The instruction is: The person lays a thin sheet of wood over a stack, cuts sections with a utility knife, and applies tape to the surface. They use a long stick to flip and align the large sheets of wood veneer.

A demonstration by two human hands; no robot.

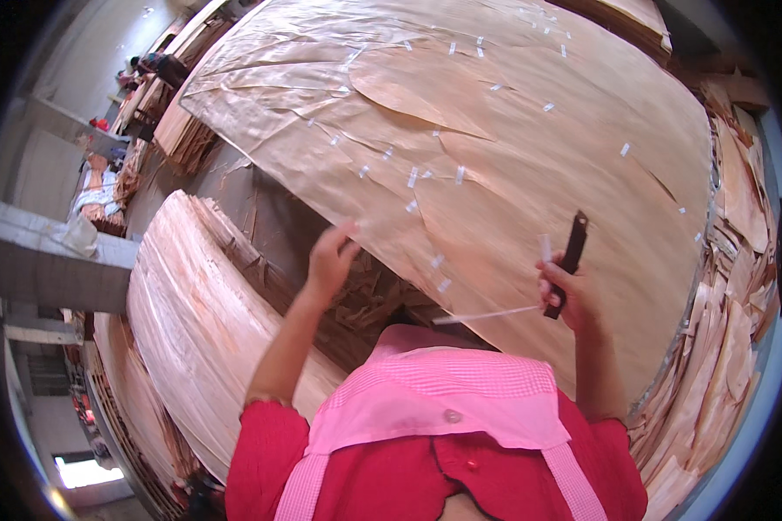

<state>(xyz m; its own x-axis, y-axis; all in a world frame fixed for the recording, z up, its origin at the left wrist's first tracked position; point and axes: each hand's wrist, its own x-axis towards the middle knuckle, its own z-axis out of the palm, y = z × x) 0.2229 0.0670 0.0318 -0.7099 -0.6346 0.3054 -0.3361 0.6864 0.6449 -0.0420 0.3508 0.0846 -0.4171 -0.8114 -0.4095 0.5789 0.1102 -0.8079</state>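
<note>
A large, thin sheet of pale tan wood veneer covers the work surface before me, with wrinkles and overlapping pieces in it. Small strips of whitish tape are scattered over it. My left hand is at the sheet's near left edge, fingertips close to the rim and fingers somewhat apart; whether they touch it I cannot tell. Over the right part of the sheet, my right hand is closed around a black cutter knife, pointing up and away. A short whitish piece sticks up by its fingers. A narrow white strip trails leftward from that hand.
To my left stands a curved stack of pinkish veneer, with a dark gap holding scraps between it and the sheet. Ragged veneer pieces pile up along the right. More stacks and a concrete beam lie at far left.
</note>
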